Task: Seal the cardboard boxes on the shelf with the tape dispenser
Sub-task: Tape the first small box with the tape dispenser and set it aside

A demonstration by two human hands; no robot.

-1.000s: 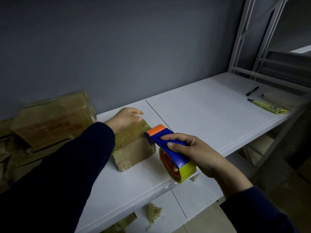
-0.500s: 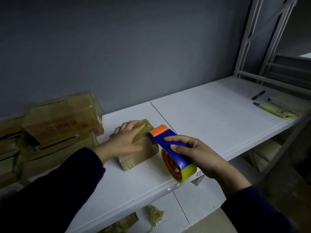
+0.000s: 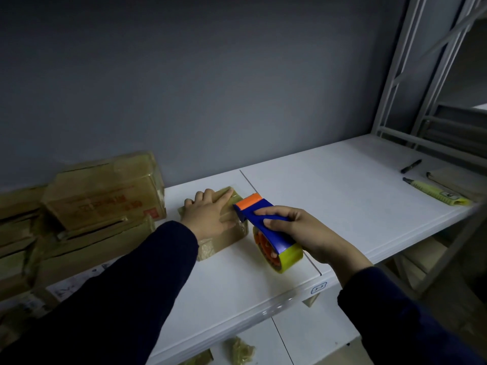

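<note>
The box [image 3: 221,246] lay on the shelf [image 3: 329,201] near its front edge, pressed down by the left hand [image 3: 208,214], whose fingers were laid straight across the glossy, taped top. The dispenser [image 3: 279,242] was gripped by the right hand [image 3: 297,230], fingers curled round the blue handle, with its orange blade end at the box's upper right edge. The box was judged light and apt to slide on the smooth board, so it was best steadied from above. Its contents were hidden. More boxes [image 3: 102,191] were stacked at the left, contents likewise unseen.
</note>
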